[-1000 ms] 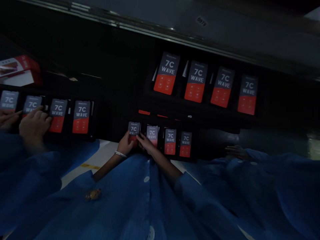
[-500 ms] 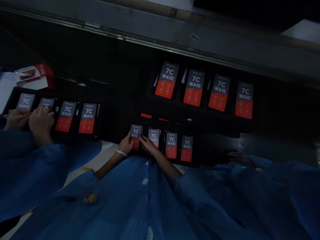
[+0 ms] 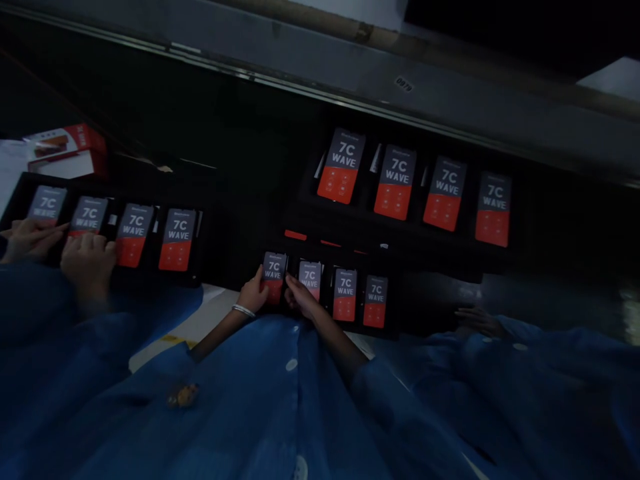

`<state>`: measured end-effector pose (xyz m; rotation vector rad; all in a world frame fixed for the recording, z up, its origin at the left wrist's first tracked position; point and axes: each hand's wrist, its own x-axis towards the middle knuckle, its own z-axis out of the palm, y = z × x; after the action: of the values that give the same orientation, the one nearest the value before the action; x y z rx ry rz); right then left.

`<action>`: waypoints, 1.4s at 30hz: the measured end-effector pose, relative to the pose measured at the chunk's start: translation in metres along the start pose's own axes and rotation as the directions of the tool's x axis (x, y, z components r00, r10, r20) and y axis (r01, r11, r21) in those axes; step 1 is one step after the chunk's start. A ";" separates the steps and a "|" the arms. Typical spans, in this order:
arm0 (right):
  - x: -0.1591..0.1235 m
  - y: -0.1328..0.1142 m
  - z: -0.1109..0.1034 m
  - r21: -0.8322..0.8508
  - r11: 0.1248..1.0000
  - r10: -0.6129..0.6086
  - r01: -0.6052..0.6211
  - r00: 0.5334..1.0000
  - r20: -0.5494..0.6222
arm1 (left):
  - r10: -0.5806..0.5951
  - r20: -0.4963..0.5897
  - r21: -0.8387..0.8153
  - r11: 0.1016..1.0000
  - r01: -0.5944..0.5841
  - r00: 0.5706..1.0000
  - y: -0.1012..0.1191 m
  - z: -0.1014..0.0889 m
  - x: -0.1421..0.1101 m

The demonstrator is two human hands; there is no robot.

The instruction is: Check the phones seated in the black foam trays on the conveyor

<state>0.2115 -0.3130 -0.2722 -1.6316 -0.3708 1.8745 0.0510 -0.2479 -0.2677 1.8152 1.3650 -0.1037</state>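
Observation:
My left hand point(image 3: 253, 292), with a white band at the wrist, grips the left side of a smartphone point(image 3: 274, 275). The phone has a grey and red "7C WAVE" cover on its face. Its right edge is at the pinched fingertips of my right hand point(image 3: 301, 297); whether something thin is between them is too dark to see. This phone is the leftmost in a row in a black tray point(image 3: 393, 307). Beside it lies a second phone point(image 3: 310, 275), partly behind my right hand. Two more phones, a third point(image 3: 345, 293) and a fourth point(image 3: 375, 301), lie farther right.
Another black tray with several like phones point(image 3: 342, 167) sits behind. At left, a co-worker's hands point(image 3: 89, 263) rest over phones in a third tray, near a red and white box point(image 3: 67, 152). Another person's hand point(image 3: 477, 320) shows at right. A metal rail point(image 3: 250, 73) runs along the back.
The view has shifted slightly. My hands keep nearly the same places at the leftmost phone. The co-worker's right hand at left has drawn back toward the body, uncovering more of a phone.

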 end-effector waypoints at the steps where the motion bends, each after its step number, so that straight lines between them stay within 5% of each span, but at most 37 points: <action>1: 0.000 0.000 -0.002 -0.002 1.000 0.006 -0.006 1.000 -0.003 | 0.000 0.005 -0.001 1.000 0.000 1.000 0.000 0.000 0.000; 31: 0.001 0.013 0.006 0.035 0.999 -0.010 0.011 1.000 -0.012 | 0.009 0.027 0.048 0.999 -0.011 1.000 -0.001 -0.005 -0.002; 42: 0.005 0.003 0.007 -0.040 0.999 0.030 -0.031 0.999 -0.018 | 0.019 -0.078 -0.103 0.994 -0.027 0.997 -0.014 -0.002 0.003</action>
<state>0.2037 -0.3110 -0.2759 -1.6883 -0.3807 1.8848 0.0393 -0.2435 -0.2758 1.7625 1.3768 0.0493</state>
